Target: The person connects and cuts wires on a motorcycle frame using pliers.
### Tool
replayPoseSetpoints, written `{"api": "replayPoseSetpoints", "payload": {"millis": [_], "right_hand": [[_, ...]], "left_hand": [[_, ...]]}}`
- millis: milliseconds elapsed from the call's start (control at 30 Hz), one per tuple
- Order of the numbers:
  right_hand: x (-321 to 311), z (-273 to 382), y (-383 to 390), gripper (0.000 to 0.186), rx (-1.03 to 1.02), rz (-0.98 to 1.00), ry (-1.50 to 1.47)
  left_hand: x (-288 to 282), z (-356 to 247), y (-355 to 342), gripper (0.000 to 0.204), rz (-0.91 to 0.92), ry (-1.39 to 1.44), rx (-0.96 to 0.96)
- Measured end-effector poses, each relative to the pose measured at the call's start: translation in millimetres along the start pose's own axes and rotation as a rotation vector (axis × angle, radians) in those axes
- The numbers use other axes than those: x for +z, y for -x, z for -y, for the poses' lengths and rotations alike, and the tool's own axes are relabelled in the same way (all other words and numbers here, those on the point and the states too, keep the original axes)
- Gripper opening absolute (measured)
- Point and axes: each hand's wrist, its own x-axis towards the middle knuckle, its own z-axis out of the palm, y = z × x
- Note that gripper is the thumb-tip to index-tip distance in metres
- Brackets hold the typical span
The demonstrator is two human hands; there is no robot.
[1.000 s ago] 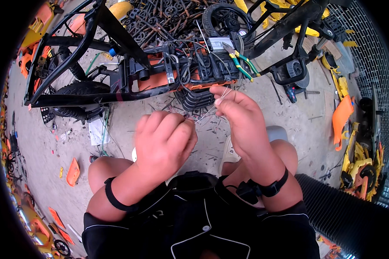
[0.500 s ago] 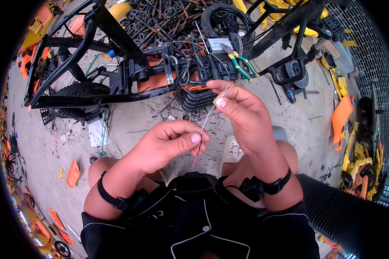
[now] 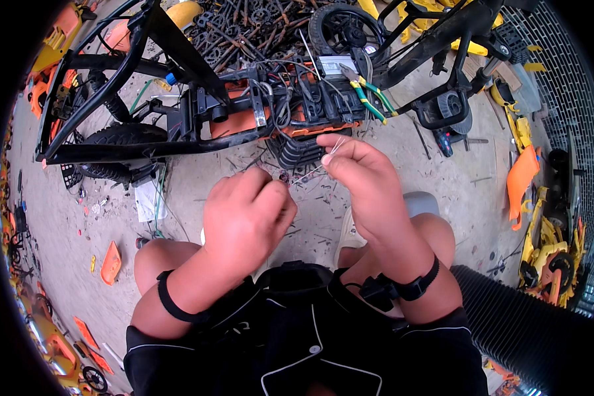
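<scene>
A thin whitish wire (image 3: 308, 174) stretches between my two hands in front of the bike frame. My right hand (image 3: 369, 183) pinches it between thumb and forefinger, and thin ends stick up past the fingertips. Lower and to the left, my left hand (image 3: 245, 214) is turned back-up and closed around the wire's other end; its fingertips are hidden. Just beyond my hands lies a black bike frame (image 3: 145, 153) with bundled cables and an orange inner tray (image 3: 234, 123). Pliers with green and yellow handles (image 3: 372, 99) rest open-jawed on it.
Rusty cranks and chainrings (image 3: 244, 33) are heaped behind the frame, beside a small wheel (image 3: 346, 32). A power drill (image 3: 444, 142) lies on the floor at right. A black ribbed hose (image 3: 515, 323) runs at lower right; an orange panel (image 3: 523, 178) stands far right.
My left hand has rolled over from thumb-up to back-up and shifted left, so the wire slants more. My right hand has dropped slightly, still pinching.
</scene>
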Motion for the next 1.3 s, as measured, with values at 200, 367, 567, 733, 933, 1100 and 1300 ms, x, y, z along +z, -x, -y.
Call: {"api": "replayPoseSetpoints", "payload": {"millis": [200, 367, 567, 733, 933, 1100, 1300], "right_hand": [[1, 3, -3, 0.007, -0.015, 0.005, -0.171], [-7, 9, -4, 0.007, -0.052, 0.093, -0.131], [-9, 15, -4, 0.004, -0.029, 0.156, -0.154], [-11, 15, -6, 0.005, 0.005, 0.251, -0.187], [-11, 10, -7, 0.005, -0.018, 0.333, -0.189], [-9, 16, -4, 0.004, 0.051, 0.355, -0.257], [-9, 15, -3, 0.004, 0.050, 0.352, -0.255]], "left_hand": [[0, -11, -5, 0.014, 0.059, 0.335, -0.104], [-11, -1, -2, 0.015, 0.472, 1.414, -0.677], [-14, 13, -6, 0.023, 0.698, 1.640, -0.684], [-16, 13, -5, 0.021, 0.753, 1.748, -0.704], [-12, 17, -2, 0.017, 0.799, 1.761, -0.636], [-11, 17, -2, 0.014, 0.812, 1.771, -0.661], [-7, 15, 1, 0.010, 0.754, 1.753, -0.690]]}}
